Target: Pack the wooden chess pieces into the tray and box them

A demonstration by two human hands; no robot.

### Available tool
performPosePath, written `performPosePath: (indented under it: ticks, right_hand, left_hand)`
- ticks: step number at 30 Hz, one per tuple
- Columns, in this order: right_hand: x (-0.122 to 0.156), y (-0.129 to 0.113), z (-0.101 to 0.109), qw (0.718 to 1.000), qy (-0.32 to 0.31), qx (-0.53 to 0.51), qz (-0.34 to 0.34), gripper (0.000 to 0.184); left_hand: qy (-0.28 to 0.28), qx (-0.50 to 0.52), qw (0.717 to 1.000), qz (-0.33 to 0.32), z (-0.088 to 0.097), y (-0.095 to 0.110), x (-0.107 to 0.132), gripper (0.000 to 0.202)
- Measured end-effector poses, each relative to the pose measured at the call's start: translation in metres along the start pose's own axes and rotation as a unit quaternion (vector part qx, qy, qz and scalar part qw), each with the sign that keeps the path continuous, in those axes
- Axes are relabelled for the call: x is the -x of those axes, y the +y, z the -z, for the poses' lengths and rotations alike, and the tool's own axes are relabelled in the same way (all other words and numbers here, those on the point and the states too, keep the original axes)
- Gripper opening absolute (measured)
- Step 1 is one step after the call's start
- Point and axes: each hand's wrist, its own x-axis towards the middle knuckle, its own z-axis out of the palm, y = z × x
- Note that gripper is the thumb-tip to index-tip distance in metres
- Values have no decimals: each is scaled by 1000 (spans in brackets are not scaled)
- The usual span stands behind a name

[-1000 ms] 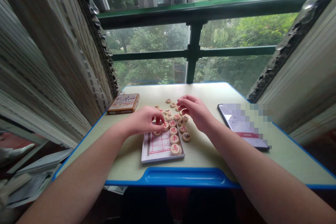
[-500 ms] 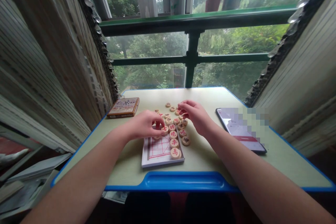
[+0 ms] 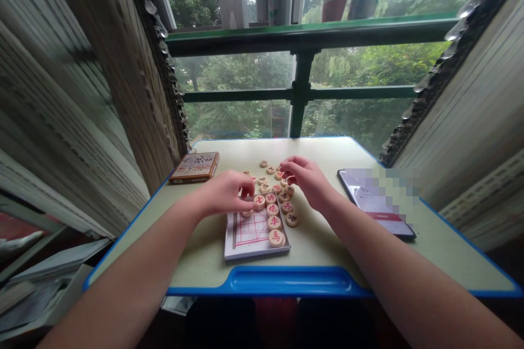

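Note:
My left hand (image 3: 230, 192) is over the upper left of a shallow white box (image 3: 257, 254). Its fingers are curved and apart, just left of a round wooden xiangqi piece (image 3: 259, 202) with a red character. Another piece (image 3: 247, 213) lies partly under the thumb. Down the box's right side runs a column of red-marked pieces (image 3: 274, 223), with stacked ones at the near corner (image 3: 275, 238). My right hand (image 3: 306, 179) hovers with bent, parted fingers over loose pieces (image 3: 277, 188) beyond and beside the box, hiding some; nothing shows in its grasp.
A printed flat box (image 3: 194, 167) lies at the table's left rear. To the right rests a phone or tablet (image 3: 368, 202), partly blurred out. The table (image 3: 319, 256) has a blue rim and a blue front tray (image 3: 290, 281). Curtains flank a window with green bars.
My left fingers have drawn back slightly from the red-marked piece in the box's top row, which now shows fully. My right hand stays over the loose pieces. The view has shifted a little.

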Motion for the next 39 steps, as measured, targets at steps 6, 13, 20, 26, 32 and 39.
performPosePath:
  ticks: [6,13,20,26,32,39]
  right_hand:
    - [1,0,1,1000,-2,9,3,14]
    - [-2,1,2,1000,-6,24,10,15]
    - [2,4,1,961,-66,257,70,11]
    - [5,0,11,898,-133,415,64,15]
    - [5,-1,9,891,-140,428,55,13]
    - [5,2,6,879,-141,452,60,11]
  left_hand:
    - [-79,-13,996,37,9,-3,9,31]
    - [-104,-19,994,37,5,1,8,29]
    - [-114,-19,993,38,7,15,11,29]
    - [-124,5,991,50,4,10,9,31]
    - [-149,29,987,56,6,-1,10,34]
    - [-129,31,988,78,8,-7,8,38]
